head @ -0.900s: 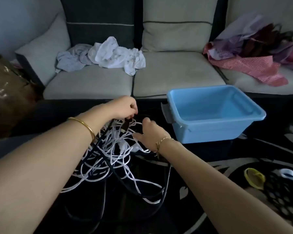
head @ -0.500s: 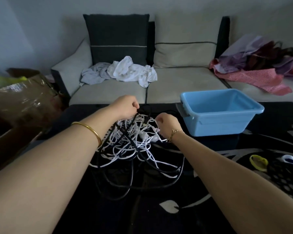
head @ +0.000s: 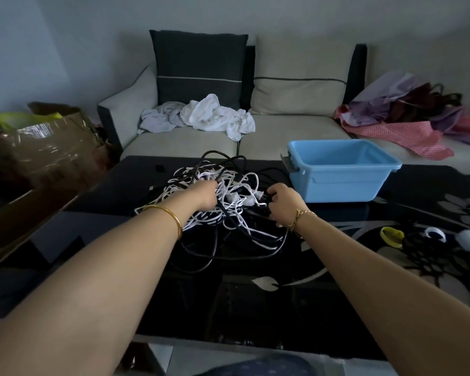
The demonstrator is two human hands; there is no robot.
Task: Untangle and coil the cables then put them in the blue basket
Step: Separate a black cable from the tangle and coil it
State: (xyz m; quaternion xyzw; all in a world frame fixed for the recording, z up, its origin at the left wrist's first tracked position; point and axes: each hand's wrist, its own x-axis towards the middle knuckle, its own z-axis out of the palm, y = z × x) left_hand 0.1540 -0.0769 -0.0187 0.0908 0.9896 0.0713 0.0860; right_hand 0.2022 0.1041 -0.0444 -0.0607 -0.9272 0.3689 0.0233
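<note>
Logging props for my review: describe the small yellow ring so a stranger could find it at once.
Start at the glossy black floral-patterned table, then its right side, nearer the person than the light blue plastic basket. The small yellow ring lies just left of a black mesh object; a white ring sits nearby, so colour tells them apart.

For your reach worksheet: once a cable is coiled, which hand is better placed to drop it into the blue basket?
Probably the right hand: it grips the cables next to the blue basket; the left hand is farther.
</note>
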